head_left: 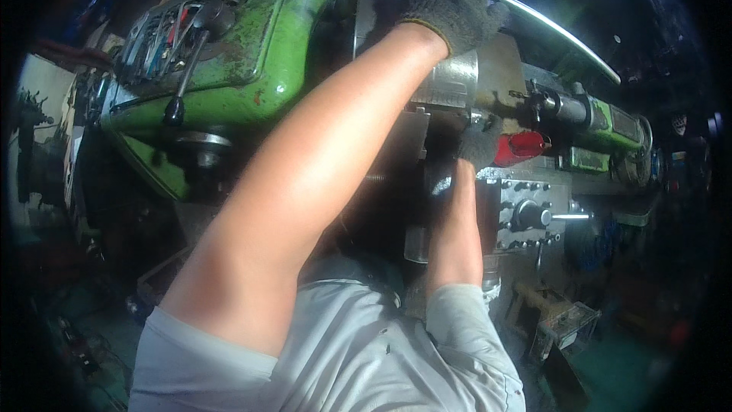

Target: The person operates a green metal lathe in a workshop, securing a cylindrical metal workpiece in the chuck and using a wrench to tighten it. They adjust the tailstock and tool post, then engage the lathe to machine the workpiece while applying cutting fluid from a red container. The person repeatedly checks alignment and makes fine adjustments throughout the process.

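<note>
At a green lathe (286, 49), a worker's gloved left hand (451, 4) reaches over the far side of a shiny cylinder (455, 80) while the gloved right hand (479, 143) sits to its near right, just beside a red object (521, 149). Whether either hand's fingers spread or pinch anything cannot be told. The cylinder, between the hands, appears already mounted; work around it looks unfinished, though exactly what is left does not show.

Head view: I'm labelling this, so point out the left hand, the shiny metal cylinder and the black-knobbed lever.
Left hand (450, 4): head view, on its gloved back.
Metal cylinder (457, 80): head view, on its shiny curved side.
Black-knobbed lever (190, 69): head view, midway along its shaft.
</note>
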`<action>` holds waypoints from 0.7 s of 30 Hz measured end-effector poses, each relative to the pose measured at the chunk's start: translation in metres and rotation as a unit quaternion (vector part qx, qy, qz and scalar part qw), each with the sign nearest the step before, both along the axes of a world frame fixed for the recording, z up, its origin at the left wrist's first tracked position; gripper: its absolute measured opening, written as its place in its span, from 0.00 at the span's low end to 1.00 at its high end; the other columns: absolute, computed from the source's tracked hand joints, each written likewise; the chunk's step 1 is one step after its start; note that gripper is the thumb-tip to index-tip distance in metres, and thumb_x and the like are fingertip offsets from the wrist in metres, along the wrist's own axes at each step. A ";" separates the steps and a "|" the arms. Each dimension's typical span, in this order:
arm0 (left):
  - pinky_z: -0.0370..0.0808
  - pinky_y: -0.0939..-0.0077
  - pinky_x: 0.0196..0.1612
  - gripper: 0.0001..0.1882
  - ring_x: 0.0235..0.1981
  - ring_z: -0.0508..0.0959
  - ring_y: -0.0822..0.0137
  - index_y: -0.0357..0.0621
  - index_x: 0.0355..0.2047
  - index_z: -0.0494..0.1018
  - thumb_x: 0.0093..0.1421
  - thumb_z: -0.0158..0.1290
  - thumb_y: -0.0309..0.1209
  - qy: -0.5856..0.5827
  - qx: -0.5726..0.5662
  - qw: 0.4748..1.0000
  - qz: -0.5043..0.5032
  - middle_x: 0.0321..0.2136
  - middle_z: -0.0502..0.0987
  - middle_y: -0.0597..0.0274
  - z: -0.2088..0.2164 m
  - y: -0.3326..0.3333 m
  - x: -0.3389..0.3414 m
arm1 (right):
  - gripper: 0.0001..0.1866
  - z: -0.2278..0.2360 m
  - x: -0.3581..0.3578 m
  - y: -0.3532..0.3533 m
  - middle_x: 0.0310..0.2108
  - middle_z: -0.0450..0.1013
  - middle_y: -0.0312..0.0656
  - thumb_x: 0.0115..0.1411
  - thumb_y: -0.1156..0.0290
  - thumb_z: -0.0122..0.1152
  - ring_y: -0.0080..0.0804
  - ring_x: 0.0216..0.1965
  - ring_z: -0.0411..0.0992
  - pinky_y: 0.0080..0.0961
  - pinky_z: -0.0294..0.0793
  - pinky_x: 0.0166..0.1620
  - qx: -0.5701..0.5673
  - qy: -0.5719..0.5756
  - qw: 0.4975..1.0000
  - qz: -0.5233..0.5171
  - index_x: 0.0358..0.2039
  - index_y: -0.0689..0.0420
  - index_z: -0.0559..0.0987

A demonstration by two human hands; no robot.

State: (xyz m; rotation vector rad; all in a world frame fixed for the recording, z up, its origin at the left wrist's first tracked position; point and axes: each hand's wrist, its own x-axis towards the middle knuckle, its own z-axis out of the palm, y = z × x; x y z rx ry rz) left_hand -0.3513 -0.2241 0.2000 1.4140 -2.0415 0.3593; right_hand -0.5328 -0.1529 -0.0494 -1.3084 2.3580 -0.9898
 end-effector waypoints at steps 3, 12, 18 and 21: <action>0.69 0.46 0.56 0.23 0.48 0.79 0.46 0.43 0.43 0.80 0.65 0.51 0.50 0.004 -0.023 1.000 -0.002 0.42 0.81 0.45 0.000 -0.006 0.001 | 0.19 0.003 0.009 0.003 0.57 0.77 0.55 0.72 0.61 0.51 0.57 0.56 0.77 0.47 0.76 0.55 -0.131 -0.002 0.991 0.030 0.60 0.54 0.74; 0.70 0.49 0.54 0.23 0.45 0.80 0.48 0.43 0.42 0.80 0.63 0.54 0.50 0.001 0.005 1.000 -0.005 0.39 0.82 0.46 0.000 -0.001 0.005 | 0.13 -0.003 0.018 0.067 0.47 0.81 0.50 0.68 0.71 0.60 0.49 0.48 0.80 0.42 0.78 0.51 -0.140 -0.099 0.984 0.052 0.52 0.56 0.77; 0.72 0.47 0.52 0.23 0.44 0.82 0.47 0.42 0.41 0.81 0.63 0.53 0.51 -0.018 0.019 0.999 0.030 0.40 0.83 0.45 0.007 -0.003 -0.002 | 0.16 -0.029 0.020 0.139 0.46 0.81 0.50 0.69 0.69 0.61 0.44 0.48 0.80 0.39 0.77 0.54 -0.091 -0.161 0.977 0.107 0.55 0.58 0.77; 0.73 0.45 0.52 0.24 0.45 0.82 0.45 0.42 0.42 0.81 0.64 0.52 0.51 -0.001 -0.012 1.000 0.013 0.41 0.83 0.43 0.003 -0.007 0.001 | 0.16 -0.081 0.007 0.135 0.48 0.80 0.49 0.69 0.69 0.61 0.42 0.50 0.79 0.35 0.76 0.56 -0.055 -0.147 0.981 0.116 0.55 0.60 0.77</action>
